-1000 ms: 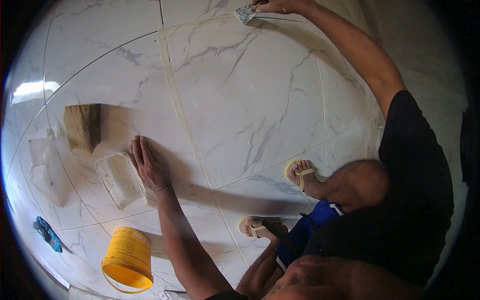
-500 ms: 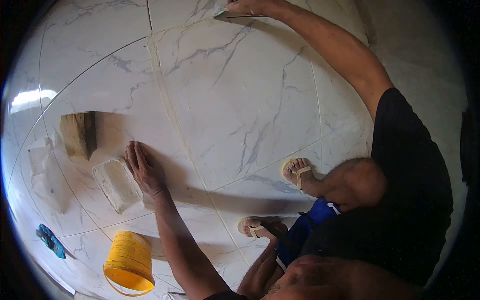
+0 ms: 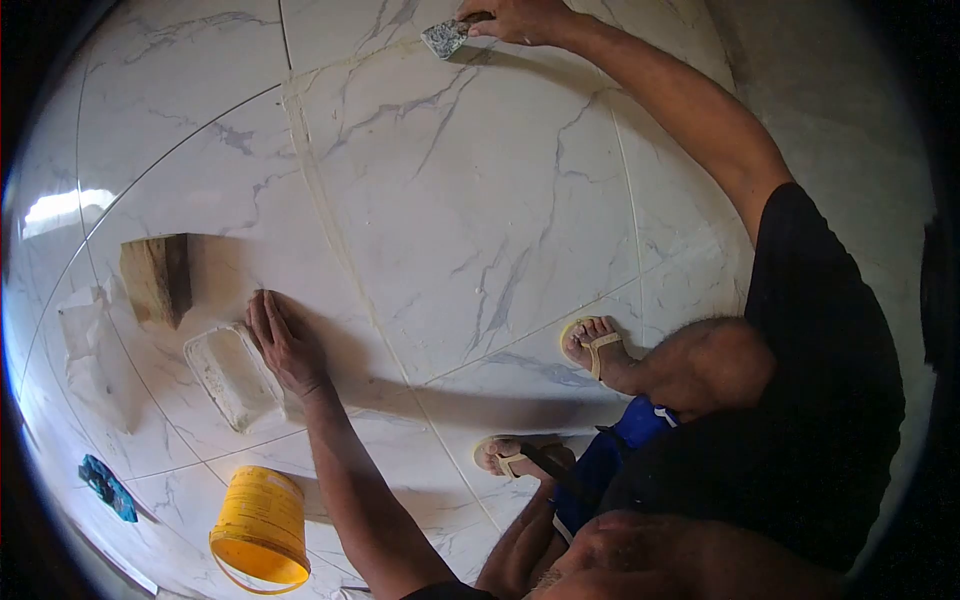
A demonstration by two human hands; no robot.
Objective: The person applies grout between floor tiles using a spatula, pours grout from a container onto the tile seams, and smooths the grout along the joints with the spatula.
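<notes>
My right hand (image 3: 530,18) is closed around the handle of a putty knife (image 3: 444,40), whose speckled, smeared blade hangs over the marbled tile near a pale filled joint. My left hand (image 3: 285,345) rests on the tile with its fingers stretched out, right beside a white rectangular tub (image 3: 232,378) coated inside with pale paste. The thumb of this hand is hard to make out. Past the fingertips, a brownish block (image 3: 155,278) stands on the floor.
A yellow bucket (image 3: 258,515) lies tipped near my left forearm. A crumpled white plastic bag (image 3: 95,360) and a teal crumpled wrapper (image 3: 107,488) lie further left. My sandalled feet (image 3: 600,345) stand on the tiles (image 3: 450,220).
The putty knife has turned so its blade face now shows, and my right hand has shifted slightly down. My left hand stays beside the tub.
</notes>
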